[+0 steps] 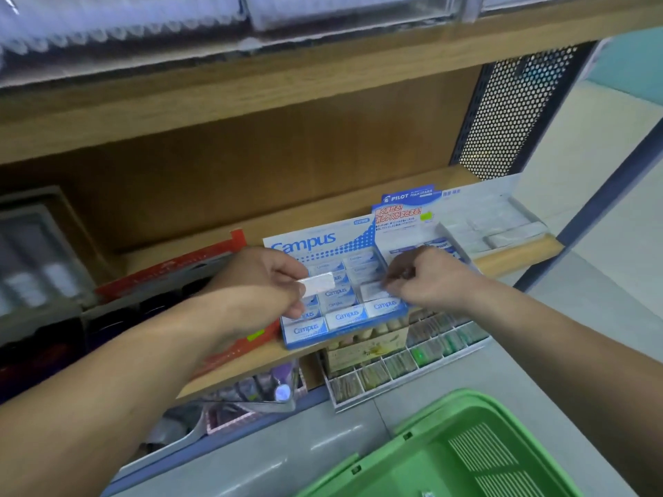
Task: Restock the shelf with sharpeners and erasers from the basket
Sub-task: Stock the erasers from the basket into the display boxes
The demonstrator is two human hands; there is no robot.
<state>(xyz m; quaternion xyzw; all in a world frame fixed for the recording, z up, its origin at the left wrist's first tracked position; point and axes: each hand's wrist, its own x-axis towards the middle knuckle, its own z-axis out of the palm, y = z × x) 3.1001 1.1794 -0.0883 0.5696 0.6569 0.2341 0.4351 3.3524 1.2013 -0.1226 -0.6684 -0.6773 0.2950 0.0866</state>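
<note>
A blue and white Campus display box of erasers stands on the wooden shelf. My left hand hovers over its left side and pinches a small white wrapped eraser. My right hand reaches into the box's right column, fingers curled down on a white eraser there. The green basket sits on the floor at the lower right; its inside shows nothing.
A Pilot eraser display stands right of the Campus box, with white erasers beyond it. A red box and dark items lie to the left. Below hang trays of small stationery. An upper shelf board overhangs.
</note>
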